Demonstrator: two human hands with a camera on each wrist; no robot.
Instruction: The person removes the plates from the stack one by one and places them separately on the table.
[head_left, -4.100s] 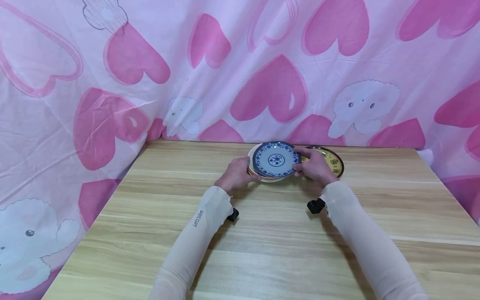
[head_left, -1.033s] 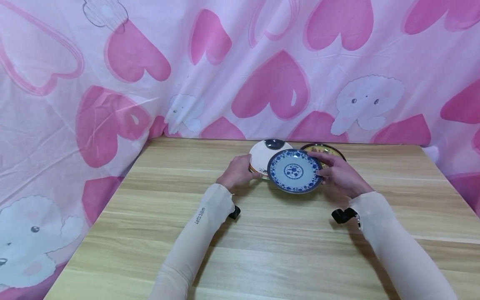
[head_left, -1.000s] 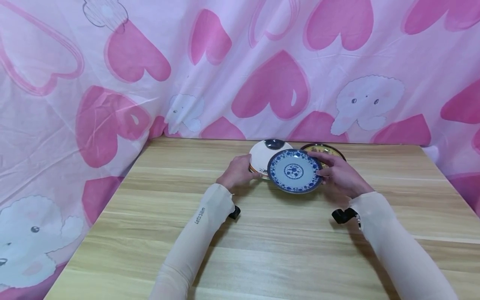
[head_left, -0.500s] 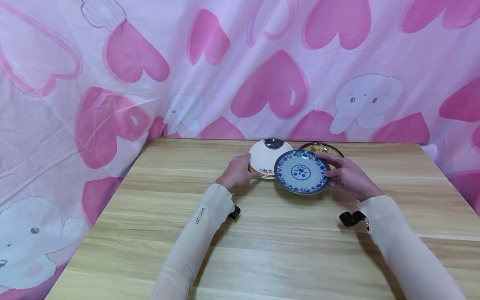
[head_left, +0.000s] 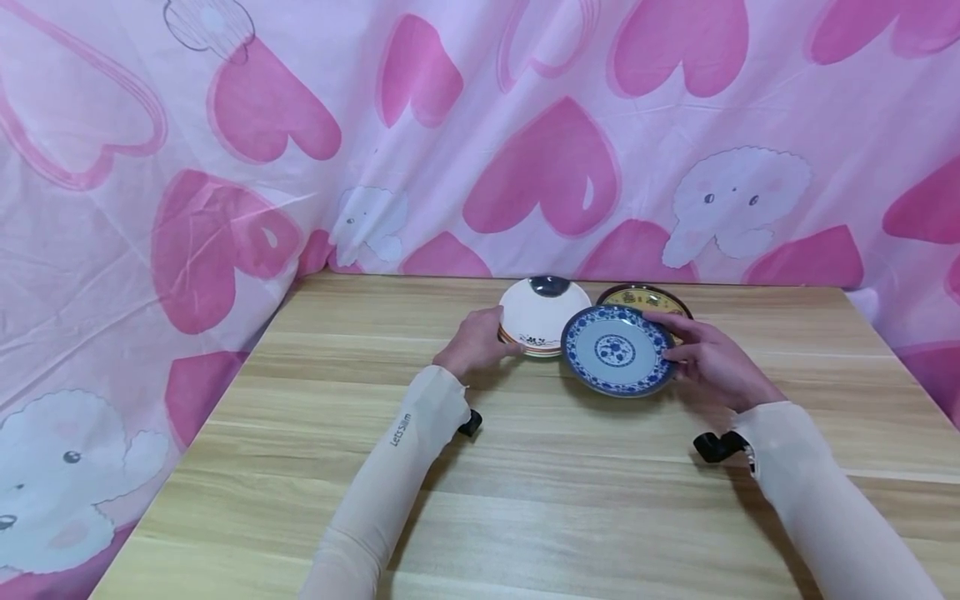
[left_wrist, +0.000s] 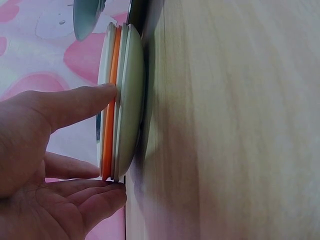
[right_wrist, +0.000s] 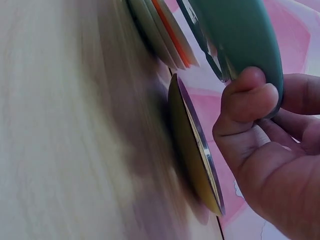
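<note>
My right hand [head_left: 712,362] pinches the right rim of a blue-and-white floral plate [head_left: 615,350], which hovers above the table with its patterned face up. The right wrist view shows that plate's greenish outside [right_wrist: 245,30], with the thumb on it and fingers behind. A stack of plates [head_left: 542,312] rests at the back of the table; the top one is white with a black patch, and orange and pale rims show below. My left hand [head_left: 476,343] holds the stack's left edge, thumb [left_wrist: 87,102] at the front. Behind the floral plate lies a yellow plate [head_left: 647,295] with a dark rim, partly hidden.
The wood-grain table [head_left: 480,500] ends at a pink heart-patterned curtain [head_left: 540,175] just behind the plates. More curtain hangs along the left side. A black wrist device [head_left: 718,447] sits under the right cuff, another black device [head_left: 471,423] at the left.
My right hand has carried the floral plate off the stack, rightward and toward me, uncovering the white plate. The floral plate now overlaps the yellow plate's front in view. My left hand stays put.
</note>
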